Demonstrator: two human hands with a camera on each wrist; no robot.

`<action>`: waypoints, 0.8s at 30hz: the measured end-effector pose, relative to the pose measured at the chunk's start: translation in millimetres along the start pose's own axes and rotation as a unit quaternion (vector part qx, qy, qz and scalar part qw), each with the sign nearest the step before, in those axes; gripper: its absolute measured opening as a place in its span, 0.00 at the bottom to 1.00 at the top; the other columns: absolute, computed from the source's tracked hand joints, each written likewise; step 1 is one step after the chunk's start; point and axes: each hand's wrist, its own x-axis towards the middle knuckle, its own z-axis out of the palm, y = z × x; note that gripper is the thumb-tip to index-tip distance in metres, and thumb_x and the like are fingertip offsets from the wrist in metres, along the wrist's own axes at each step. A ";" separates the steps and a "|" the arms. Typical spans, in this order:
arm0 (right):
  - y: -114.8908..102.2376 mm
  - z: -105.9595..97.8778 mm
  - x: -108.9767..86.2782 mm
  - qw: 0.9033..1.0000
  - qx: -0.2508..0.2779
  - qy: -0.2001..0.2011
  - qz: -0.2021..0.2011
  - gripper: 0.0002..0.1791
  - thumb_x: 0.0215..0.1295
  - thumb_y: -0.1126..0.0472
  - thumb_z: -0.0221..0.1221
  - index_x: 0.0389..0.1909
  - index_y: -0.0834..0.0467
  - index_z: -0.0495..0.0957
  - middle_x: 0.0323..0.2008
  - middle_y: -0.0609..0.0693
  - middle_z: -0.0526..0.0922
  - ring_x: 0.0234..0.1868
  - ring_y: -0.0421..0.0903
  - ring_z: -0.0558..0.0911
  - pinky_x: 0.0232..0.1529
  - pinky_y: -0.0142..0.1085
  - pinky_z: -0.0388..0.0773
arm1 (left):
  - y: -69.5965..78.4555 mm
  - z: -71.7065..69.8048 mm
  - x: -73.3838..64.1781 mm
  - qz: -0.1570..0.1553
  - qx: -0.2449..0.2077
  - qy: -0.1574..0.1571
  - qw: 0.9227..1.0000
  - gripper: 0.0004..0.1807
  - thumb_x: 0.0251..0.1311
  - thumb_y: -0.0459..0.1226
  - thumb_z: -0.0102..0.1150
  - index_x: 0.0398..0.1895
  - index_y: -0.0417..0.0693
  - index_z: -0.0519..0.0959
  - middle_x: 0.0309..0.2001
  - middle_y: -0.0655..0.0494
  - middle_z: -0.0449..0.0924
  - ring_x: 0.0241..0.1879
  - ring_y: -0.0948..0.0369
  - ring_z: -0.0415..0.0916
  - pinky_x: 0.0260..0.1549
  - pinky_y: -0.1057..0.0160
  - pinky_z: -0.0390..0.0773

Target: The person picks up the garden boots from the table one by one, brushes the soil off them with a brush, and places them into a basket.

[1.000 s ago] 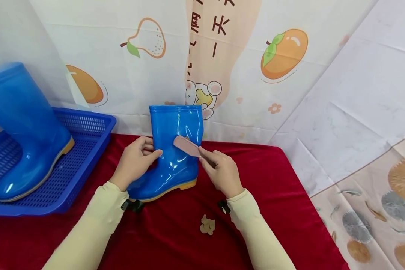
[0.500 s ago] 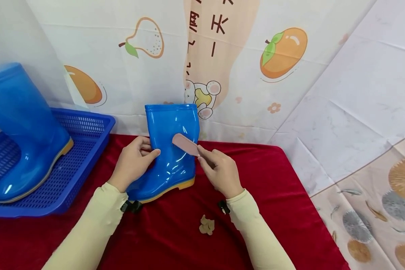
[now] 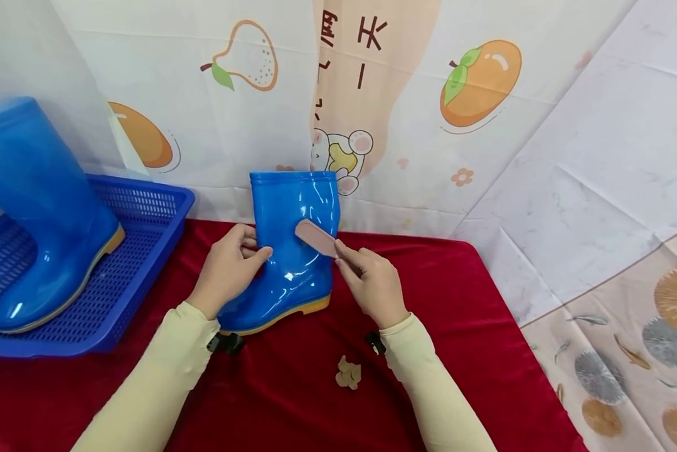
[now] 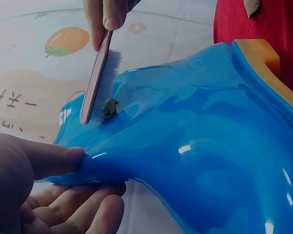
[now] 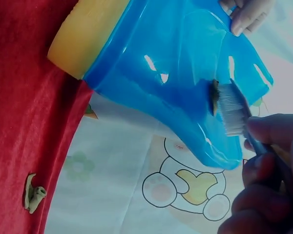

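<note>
A glossy blue rain boot (image 3: 293, 276) with a yellow sole stands upright on the red cloth. My left hand (image 3: 228, 270) grips the front of its shaft, thumb on the near side and fingers behind. In my right hand (image 3: 374, 285) is a brush (image 3: 315, 238) with a pinkish back, held by the handle. Its pale bristles (image 5: 230, 109) face the shaft and meet a small brown lump of mud-like stuff (image 4: 110, 108) stuck there. From the head view the brush back mostly covers that lump.
A second blue boot (image 3: 50, 220) sits in a blue perforated basket (image 3: 146, 276) at the left. A crumpled tan lump (image 3: 348, 373) lies on the red cloth (image 3: 451, 376) nearer me. Behind hangs a printed white curtain (image 3: 406, 144).
The boot's shaft leaned slightly left half a second ago and is back to the right now. The brush has shifted a little along the shaft. Both hands keep their grips.
</note>
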 end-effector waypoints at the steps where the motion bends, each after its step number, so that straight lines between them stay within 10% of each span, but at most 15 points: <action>1: 0.6 -0.6 0.1 1.000 -0.001 -0.001 0.003 0.21 0.70 0.58 0.67 0.63 0.50 0.83 0.20 0.43 0.73 0.19 0.38 0.66 0.17 0.32 0.64 | -1.5 -0.5 0.7 -0.002 0.001 0.004 1.000 0.25 0.74 0.45 0.60 0.65 0.40 0.70 0.56 0.40 0.81 0.50 0.44 0.84 0.52 0.38 0.82; 18: -2.1 5.4 0.8 0.998 0.032 -0.024 -0.039 0.23 0.70 0.59 0.67 0.65 0.51 0.81 0.21 0.42 0.70 0.22 0.37 0.66 0.20 0.30 0.66 | -1.2 -2.0 1.0 0.004 0.002 -0.006 1.000 0.26 0.74 0.46 0.60 0.66 0.40 0.69 0.56 0.40 0.81 0.51 0.44 0.83 0.52 0.37 0.82; 24: -2.8 3.3 0.1 0.999 0.009 -0.032 0.003 0.22 0.71 0.58 0.67 0.64 0.50 0.81 0.21 0.43 0.72 0.21 0.38 0.67 0.19 0.31 0.66 | 0.3 1.1 2.9 -0.001 0.000 -0.009 1.000 0.23 0.74 0.43 0.59 0.64 0.40 0.69 0.55 0.41 0.80 0.50 0.45 0.83 0.51 0.37 0.83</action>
